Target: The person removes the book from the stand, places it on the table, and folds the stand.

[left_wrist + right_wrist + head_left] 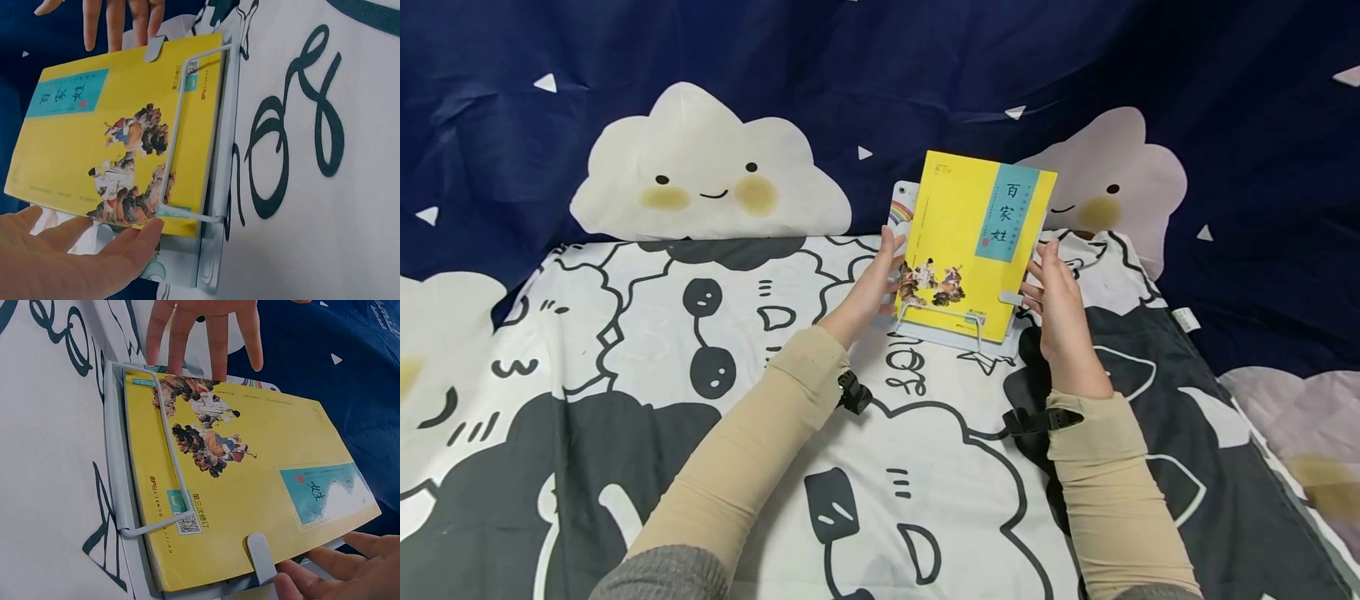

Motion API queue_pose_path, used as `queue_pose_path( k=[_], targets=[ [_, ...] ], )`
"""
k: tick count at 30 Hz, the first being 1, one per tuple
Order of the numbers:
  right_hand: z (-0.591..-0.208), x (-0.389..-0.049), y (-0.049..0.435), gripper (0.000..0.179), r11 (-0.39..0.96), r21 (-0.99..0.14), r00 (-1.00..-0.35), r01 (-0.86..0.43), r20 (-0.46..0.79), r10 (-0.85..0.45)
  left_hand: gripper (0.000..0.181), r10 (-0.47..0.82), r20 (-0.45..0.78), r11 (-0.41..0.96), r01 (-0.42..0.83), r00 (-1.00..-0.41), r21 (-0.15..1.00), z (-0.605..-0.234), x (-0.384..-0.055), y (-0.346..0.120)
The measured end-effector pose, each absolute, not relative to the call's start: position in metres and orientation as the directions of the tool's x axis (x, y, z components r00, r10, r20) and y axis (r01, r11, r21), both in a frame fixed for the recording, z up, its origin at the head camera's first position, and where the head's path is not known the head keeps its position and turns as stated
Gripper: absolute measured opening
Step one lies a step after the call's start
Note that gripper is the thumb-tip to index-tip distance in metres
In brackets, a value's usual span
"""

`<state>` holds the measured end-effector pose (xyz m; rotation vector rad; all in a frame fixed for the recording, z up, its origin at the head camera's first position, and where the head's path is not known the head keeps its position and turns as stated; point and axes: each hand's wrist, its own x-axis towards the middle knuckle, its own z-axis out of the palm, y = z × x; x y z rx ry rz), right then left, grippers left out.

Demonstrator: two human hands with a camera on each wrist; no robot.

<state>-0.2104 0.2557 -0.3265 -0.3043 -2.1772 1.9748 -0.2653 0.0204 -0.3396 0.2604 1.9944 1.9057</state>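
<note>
Left hand (871,287): fingers extended, along book's left edge, not wrapped round it.
Right hand (1062,312): fingers loosely extended by right edge, near clip; exact contact partly hidden, can't tell.
Wire bar (171,445): crosses lower front cover.
Clip (260,557): 1 laps the right edge; left side can't tell.
Yellow book (951,217): between the 2 hands, tilted back on stand, cover out.
Stand (210,265): pale, under and behind book; rainbow-print plate pokes out left.
Doing it well (judgement): likely steadying/squaring; press both edges evenly, flat fingers, bottom edge seated behind wire, clip clear of fingertips. Risk: stand skids or tips on soft cloth.
Surface: creased cloth (947,467), white and dark grey, cartoon print, lettering by stand.
Room: navy backdrop (865,75), smiling clouds (700,171), small white triangles.
</note>
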Motion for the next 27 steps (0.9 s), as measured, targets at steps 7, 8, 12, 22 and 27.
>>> queue_pose_path(
  k=[7, 8, 12, 22, 27],
  targets=[
    [-0.3274, -0.2120, 0.2558, 0.071, 0.080, -0.997, -0.960, -0.006, 0.028, 0.279, 0.076, 0.370, -0.131, 0.055, -0.119, -0.920, 0.991, -0.3384, -0.2652, 0.0232],
    [-0.3279, -0.2122, 0.2556, 0.070, 0.081, -0.997, -0.960, -0.011, 0.034, 0.278, 0.076, 0.368, -0.130, 0.052, -0.119, -0.921, 0.991, -0.3382, -0.2649, 0.0230],
    [-0.3300, -0.2132, 0.2547, 0.071, 0.060, -0.997, -0.963, -0.041, 0.055, 0.264, 0.075, 0.357, -0.129, 0.034, -0.125, -0.925, 0.992, -0.3373, -0.2640, 0.0223],
    [-0.3337, -0.2122, 0.2555, 0.074, -0.012, -0.995, -0.979, -0.096, 0.093, 0.182, 0.071, 0.313, -0.136, 0.018, -0.137, -0.940, 0.990, -0.3361, -0.2629, 0.0239],
    [-0.3355, -0.2122, 0.2553, 0.072, -0.033, -0.993, -0.978, -0.112, 0.104, 0.182, 0.070, 0.301, -0.118, 0.014, -0.119, -0.946, 0.993, -0.3371, -0.2636, 0.0232]
  ],
)
